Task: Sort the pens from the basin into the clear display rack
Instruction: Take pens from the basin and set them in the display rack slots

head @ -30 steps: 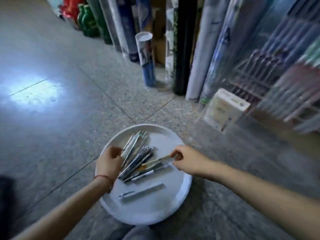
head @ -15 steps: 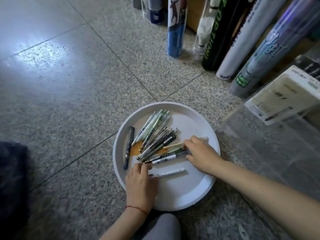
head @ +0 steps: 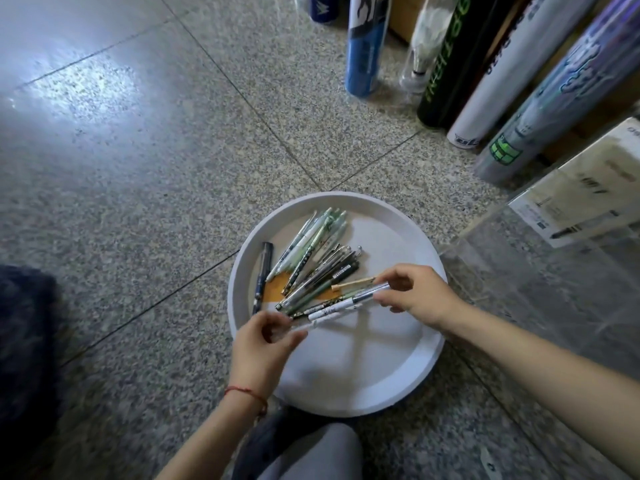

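A pale pen is being pinched at its two ends, it seems, by the left hand and the right hand, low over the white basin. The clear rack is standing just beside the basin. With so light a pinch the pen could be dropped, or neighbouring pens dragged along. One basin, one rack and about a dozen pens are being counted; overlap is hiding the exact number.
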`<state>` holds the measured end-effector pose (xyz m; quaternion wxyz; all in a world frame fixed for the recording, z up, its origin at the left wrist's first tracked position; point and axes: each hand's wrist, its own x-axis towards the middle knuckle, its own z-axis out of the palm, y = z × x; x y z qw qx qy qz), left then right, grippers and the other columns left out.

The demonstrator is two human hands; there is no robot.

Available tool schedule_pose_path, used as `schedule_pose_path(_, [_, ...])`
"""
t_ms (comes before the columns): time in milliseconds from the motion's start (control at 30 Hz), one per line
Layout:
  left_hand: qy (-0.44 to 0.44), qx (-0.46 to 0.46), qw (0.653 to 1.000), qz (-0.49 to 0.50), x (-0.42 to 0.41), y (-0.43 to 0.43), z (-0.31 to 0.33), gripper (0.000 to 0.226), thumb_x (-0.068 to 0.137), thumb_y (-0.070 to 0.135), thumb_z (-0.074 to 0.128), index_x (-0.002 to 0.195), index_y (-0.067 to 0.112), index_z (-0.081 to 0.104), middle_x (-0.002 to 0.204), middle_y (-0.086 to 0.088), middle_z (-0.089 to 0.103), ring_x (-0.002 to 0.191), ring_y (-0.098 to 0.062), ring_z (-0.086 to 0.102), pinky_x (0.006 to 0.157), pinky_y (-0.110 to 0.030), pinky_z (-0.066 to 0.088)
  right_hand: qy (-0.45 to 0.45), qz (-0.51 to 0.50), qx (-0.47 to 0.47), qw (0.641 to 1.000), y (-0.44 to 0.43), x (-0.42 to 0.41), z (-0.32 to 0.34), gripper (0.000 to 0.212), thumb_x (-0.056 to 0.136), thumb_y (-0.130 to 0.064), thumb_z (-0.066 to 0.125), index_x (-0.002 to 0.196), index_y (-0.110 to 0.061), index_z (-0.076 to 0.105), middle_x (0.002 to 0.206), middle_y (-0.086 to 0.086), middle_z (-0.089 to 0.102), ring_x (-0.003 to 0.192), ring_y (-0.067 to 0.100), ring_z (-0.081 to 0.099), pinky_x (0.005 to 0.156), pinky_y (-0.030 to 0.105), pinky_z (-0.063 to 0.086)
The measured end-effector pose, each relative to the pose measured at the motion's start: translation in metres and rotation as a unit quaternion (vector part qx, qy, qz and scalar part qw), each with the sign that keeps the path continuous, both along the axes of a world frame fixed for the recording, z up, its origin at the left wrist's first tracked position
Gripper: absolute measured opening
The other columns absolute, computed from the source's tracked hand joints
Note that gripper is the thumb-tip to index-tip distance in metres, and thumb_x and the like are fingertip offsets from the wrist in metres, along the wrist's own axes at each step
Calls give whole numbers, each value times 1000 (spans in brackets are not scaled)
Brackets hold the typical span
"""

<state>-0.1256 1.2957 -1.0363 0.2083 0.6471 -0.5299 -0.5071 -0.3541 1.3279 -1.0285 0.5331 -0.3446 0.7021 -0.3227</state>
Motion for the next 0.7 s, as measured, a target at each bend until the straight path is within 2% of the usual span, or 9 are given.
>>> schedule_pose_path(67, [129,84,983,100,-5,-6,12,18,72,-4,71,79,8,60,75,-10,58,64,-15,57,56,-13,53,-75,-56,0,996,-5,-1,8,21,81,4,65,79,-17,63,77,7,56,58,4,56,54,13,50])
schedule_pose_path(167, [201,116,961,149,-10,-17,27,13,75,-3,66,78,7,58,79,-5,63,70,-18,63,67,-25,57,-148,-93,-13,985,-14,-3,23,20,81,5,63,84,-15,62,77,3,65,59,3,63,59,18,53])
schedule_pose_path(267, [248,111,953,134,-15,-28,39,10,81,-1,60,73,5,57,81,-5,65,67,-12,67,67,-25,58,-202,-101,-27,974,-22,-4,40,16,79,0,64,86,-14,62,72,-3,68,65,9,65,63,21,54])
schedule_pose_path(333, [275,115,948,114,-19,-34,46,6,84,0,56,83,4,61,81,-7,67,66,-12,68,62,-22,57,-258,-97,-30,961,-26,-4,51,12,77,-7,63,87,-13,64,73,-2,67,71,12,65,65,22,54])
schedule_pose_path(467, [320,130,936,64,-34,-43,57,13,86,7,53,95,7,62,66,0,68,66,-15,64,55,-20,55,-346,-89,-23,934,-33,-3,67,19,91,-8,47,97,-14,64,79,2,66,76,16,63,70,27,55])
schedule_pose_path(533, [382,195,901,66,-46,-43,62,18,83,13,52,98,8,62,66,2,65,69,-16,58,51,-21,55,-362,-91,-27,927,-34,0,71,17,90,-11,49,100,-15,62,78,1,65,77,16,61,68,26,55])
schedule_pose_path(600, [432,257,862,58,-57,-40,66,19,86,15,47,98,11,61,69,1,66,65,-13,62,58,-28,57,-375,-99,-33,921,-34,3,73,19,80,-15,56,99,-15,59,76,2,65,75,17,61,66,26,55])
schedule_pose_path(700, [462,308,831,28,-66,-33,67,22,91,13,41,103,12,60,78,-4,71,62,-11,67,62,-33,59,-365,-82,-39,926,-32,6,74,22,76,-14,58,97,-12,57,72,2,66,71,18,62,66,28,54])
